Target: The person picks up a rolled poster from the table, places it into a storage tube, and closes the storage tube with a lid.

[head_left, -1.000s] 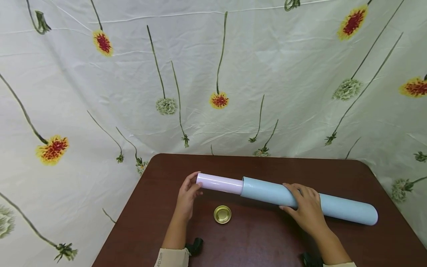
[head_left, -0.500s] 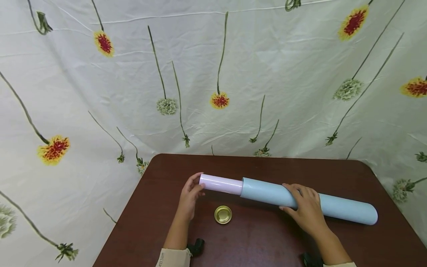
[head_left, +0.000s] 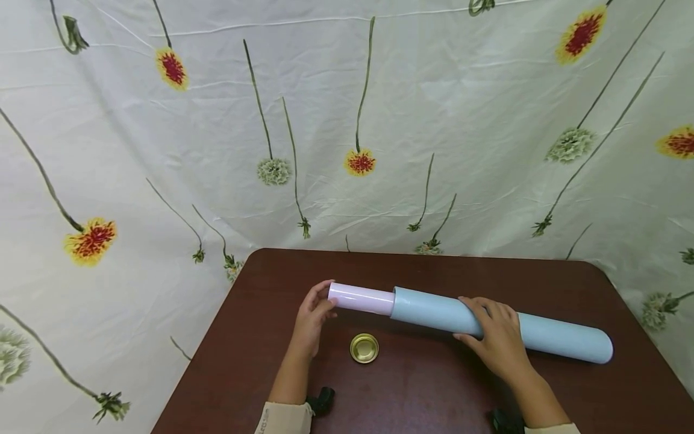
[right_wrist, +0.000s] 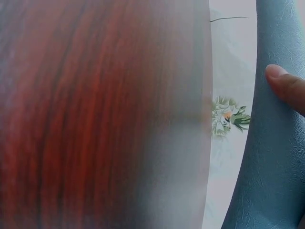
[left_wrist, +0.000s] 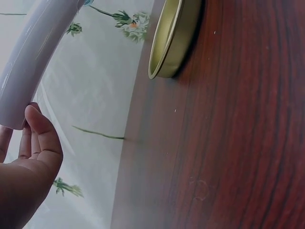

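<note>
A long light-blue cylindrical tube (head_left: 564, 337) lies slanted above the table, its textured surface close up in the right wrist view. My right hand (head_left: 493, 337) grips it around the middle from above, thumb on the near side. Out of its left mouth sticks a slimmer, glossy lilac roll (head_left: 362, 299); how far it reaches inside is hidden. At the roll's free end my left hand (head_left: 314, 313) holds it between thumb and fingers. In the left wrist view the thumb (left_wrist: 43, 129) touches the lilac roll's edge. A shallow round gold lid (head_left: 364, 348) sits on the table below the roll.
The dark reddish-brown table (head_left: 423, 392) has rounded far corners. Behind it hangs a white cloth (head_left: 477, 120) printed with flowers. Dark straps (head_left: 321, 400) show by the wrists.
My left hand has shifted a little to the right, and the lilac roll has slid farther into the blue tube. My right hand and the blue tube have stayed nearly still.
</note>
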A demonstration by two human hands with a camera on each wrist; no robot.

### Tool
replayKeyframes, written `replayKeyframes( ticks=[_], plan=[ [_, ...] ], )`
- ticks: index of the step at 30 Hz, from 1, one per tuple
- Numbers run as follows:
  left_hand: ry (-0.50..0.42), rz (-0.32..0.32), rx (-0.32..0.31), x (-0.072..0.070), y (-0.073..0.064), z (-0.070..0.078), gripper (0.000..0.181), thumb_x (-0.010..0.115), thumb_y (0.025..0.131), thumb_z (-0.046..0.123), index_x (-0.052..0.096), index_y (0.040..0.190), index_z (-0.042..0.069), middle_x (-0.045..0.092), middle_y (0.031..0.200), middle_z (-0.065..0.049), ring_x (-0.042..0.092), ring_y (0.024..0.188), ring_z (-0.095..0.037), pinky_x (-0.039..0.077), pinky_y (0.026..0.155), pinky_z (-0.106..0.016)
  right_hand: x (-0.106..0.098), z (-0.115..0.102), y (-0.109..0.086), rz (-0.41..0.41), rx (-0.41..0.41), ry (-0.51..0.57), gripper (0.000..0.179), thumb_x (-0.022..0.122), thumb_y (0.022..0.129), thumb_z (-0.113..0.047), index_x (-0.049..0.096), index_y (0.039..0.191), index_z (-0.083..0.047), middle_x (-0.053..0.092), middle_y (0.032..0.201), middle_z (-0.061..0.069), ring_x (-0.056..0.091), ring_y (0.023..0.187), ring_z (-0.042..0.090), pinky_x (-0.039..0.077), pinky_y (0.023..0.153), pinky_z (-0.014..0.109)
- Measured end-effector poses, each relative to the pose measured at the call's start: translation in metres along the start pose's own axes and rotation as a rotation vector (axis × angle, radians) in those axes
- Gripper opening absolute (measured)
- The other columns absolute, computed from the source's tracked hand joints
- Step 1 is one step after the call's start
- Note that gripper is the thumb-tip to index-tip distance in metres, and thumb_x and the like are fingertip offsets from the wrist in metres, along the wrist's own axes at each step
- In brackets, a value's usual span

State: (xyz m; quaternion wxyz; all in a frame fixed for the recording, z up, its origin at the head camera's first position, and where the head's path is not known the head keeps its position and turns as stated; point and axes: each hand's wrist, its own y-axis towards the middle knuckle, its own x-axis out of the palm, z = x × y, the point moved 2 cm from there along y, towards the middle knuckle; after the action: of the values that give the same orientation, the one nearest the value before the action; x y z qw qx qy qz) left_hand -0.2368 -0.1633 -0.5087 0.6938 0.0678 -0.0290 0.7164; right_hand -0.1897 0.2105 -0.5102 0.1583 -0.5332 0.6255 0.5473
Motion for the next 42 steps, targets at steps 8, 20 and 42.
replayKeyframes(
  ticks=[8, 20, 42],
  plan=[
    [0.015, -0.008, -0.009, 0.002, 0.0, 0.002, 0.047, 0.063, 0.094, 0.009, 0.053, 0.139, 0.002, 0.063, 0.12, 0.0, 0.058, 0.097, -0.014, 0.051, 0.077, -0.028, 0.002, -0.001, 0.002, -0.007, -0.004, 0.003, 0.085, 0.095, 0.064, -0.024, 0.058, 0.14, -0.016, 0.061, 0.124, 0.013, 0.055, 0.117, 0.035, 0.029, 0.102, 0.061],
    [0.014, -0.006, -0.033, 0.004, 0.0, -0.001, 0.043, 0.062, 0.094, 0.006, 0.057, 0.136, 0.007, 0.063, 0.118, -0.002, 0.058, 0.097, -0.016, 0.05, 0.078, -0.029, 0.005, -0.005, 0.003, -0.013, -0.004, 0.013, 0.084, 0.095, 0.065, -0.026, 0.058, 0.14, -0.017, 0.061, 0.125, 0.013, 0.055, 0.117, 0.035, 0.029, 0.102, 0.06],
    [0.022, -0.067, -0.045, 0.011, -0.001, -0.006, 0.042, 0.063, 0.093, 0.008, 0.058, 0.135, 0.006, 0.063, 0.119, -0.003, 0.059, 0.098, -0.016, 0.051, 0.079, -0.03, 0.009, -0.012, 0.005, -0.007, -0.011, 0.019, 0.083, 0.095, 0.065, -0.026, 0.059, 0.139, -0.017, 0.061, 0.124, 0.012, 0.055, 0.117, 0.034, 0.029, 0.102, 0.06]
  ],
)
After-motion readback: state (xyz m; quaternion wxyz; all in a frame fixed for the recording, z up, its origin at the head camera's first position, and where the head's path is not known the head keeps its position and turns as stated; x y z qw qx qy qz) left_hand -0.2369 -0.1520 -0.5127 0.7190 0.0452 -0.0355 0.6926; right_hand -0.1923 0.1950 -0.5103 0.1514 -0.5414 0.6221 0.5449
